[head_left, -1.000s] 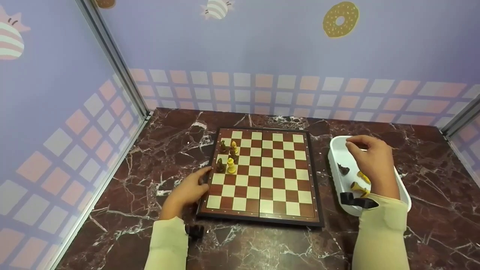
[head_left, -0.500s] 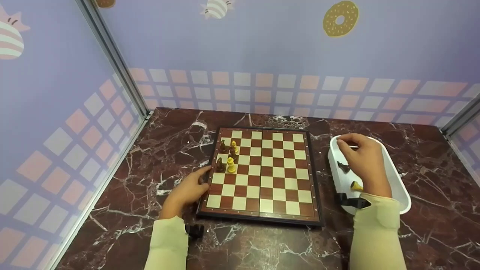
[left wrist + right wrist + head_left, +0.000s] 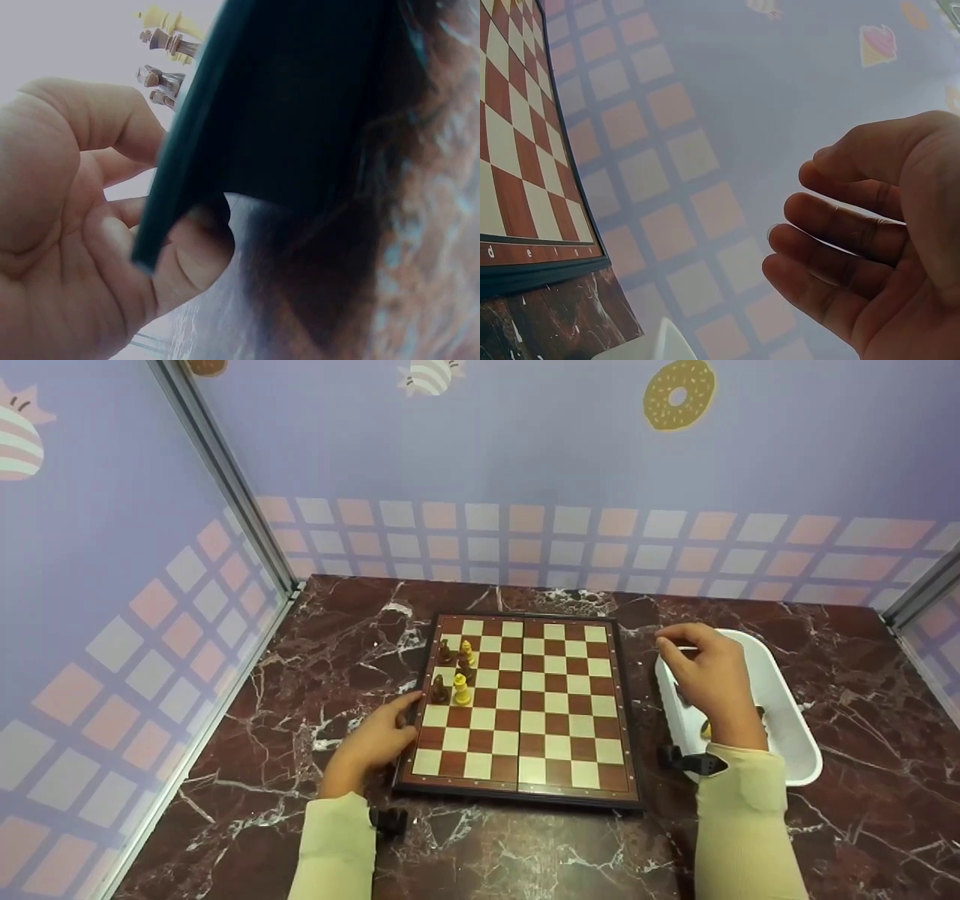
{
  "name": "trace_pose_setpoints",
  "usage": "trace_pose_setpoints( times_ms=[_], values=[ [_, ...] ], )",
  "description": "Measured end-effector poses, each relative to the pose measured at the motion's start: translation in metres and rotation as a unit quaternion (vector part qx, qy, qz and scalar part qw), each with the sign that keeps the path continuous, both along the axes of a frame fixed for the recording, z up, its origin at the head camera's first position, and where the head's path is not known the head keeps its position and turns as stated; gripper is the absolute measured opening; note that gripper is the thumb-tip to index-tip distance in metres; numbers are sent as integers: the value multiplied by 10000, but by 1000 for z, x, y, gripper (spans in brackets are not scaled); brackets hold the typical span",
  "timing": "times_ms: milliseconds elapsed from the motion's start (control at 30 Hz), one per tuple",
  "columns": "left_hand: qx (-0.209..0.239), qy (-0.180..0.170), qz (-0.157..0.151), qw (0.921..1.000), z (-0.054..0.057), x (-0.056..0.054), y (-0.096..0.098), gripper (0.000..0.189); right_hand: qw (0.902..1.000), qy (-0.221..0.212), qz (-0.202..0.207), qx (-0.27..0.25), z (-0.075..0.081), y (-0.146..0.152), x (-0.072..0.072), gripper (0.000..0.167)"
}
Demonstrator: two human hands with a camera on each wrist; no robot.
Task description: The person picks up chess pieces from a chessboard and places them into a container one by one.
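My left hand (image 3: 379,733) grips the left edge of the folding chessboard (image 3: 555,746). In the left wrist view, the dark board edge (image 3: 180,150) sits between its thumb and curled fingers. Several dark and yellow chess pieces stand at the board's left side, among them a yellow piece (image 3: 461,691) and a dark knight (image 3: 440,690). Over the left side of a white tray (image 3: 780,690) hovers my right hand (image 3: 709,671), thumb and index finger close together. No piece shows at its loosely bent fingers (image 3: 817,240) in the right wrist view. The hand partly hides a yellow piece (image 3: 706,729) in the tray.
The board and tray share a dark red marbled table (image 3: 585,855), with a narrow strip of table between them. Purple patterned wall panels (image 3: 525,450) rise behind and at both sides.
My right hand has moved left across the tray, exposing more of its right side and covering more of the pieces on the left. The left hand stays at the board's edge.
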State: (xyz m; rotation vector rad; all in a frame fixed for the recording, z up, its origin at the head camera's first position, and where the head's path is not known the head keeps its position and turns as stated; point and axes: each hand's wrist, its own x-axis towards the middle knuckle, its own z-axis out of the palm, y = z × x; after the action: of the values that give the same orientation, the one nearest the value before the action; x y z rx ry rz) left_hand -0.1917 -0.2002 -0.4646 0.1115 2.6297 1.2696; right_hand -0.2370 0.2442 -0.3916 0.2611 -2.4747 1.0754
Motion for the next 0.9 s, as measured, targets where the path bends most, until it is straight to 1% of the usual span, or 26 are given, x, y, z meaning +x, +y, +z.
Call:
trace_pose_setpoints(
  times_ms=[300,433,633,900],
  values=[
    [17,-85,2,10000,1,1,0,71,9998,75,175,-23,-2,-10,-3,14],
    [-35,-47,-29,10000,1,1,0,70,9995,74,322,18,-3,-16,-3,13],
    [-105,-13,2,9999,0,1,0,70,9986,114,523,21,-5,-23,-5,12],
    [-79,-4,-40,10000,0,0,0,70,9969,-45,778,70,-5,-33,-2,12]
  ],
)
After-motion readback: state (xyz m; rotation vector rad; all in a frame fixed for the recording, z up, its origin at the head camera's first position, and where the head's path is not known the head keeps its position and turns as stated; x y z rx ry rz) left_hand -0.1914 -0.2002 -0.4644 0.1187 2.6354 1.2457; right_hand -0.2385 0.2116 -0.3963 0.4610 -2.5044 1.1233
